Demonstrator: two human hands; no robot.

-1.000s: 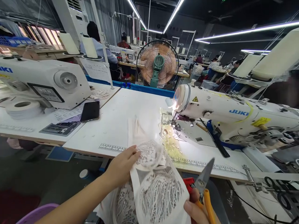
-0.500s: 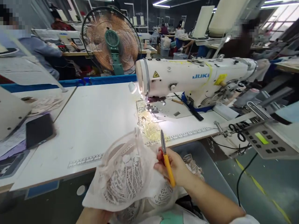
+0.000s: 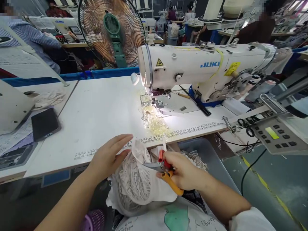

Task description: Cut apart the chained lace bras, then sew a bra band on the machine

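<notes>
A pale lace bra (image 3: 137, 179) is bunched in front of me, below the sewing table's front edge. My left hand (image 3: 108, 158) is at its upper left, with thumb and fingers closed on the fabric's edge. In my right hand (image 3: 184, 170) is a pair of scissors (image 3: 155, 166) with orange and red handles. Their blades point left across the bra, near the fabric between the two hands. A narrow pale strap rises beside the right hand toward the table edge. Part of the bra is hidden behind the scissors and right fingers.
A white JUKI sewing machine (image 3: 183, 69) stands on the white table (image 3: 101, 106), its lamp lit. To the right below is a grey bin (image 3: 216, 163) with lace pieces. A phone (image 3: 45, 124) lies left, a control panel (image 3: 276, 134) juts right, and a fan (image 3: 112, 32) stands behind.
The bra has been lowered and gathered. My left hand has come up from underneath to its upper left edge. The scissors have swung from pointing up to pointing left.
</notes>
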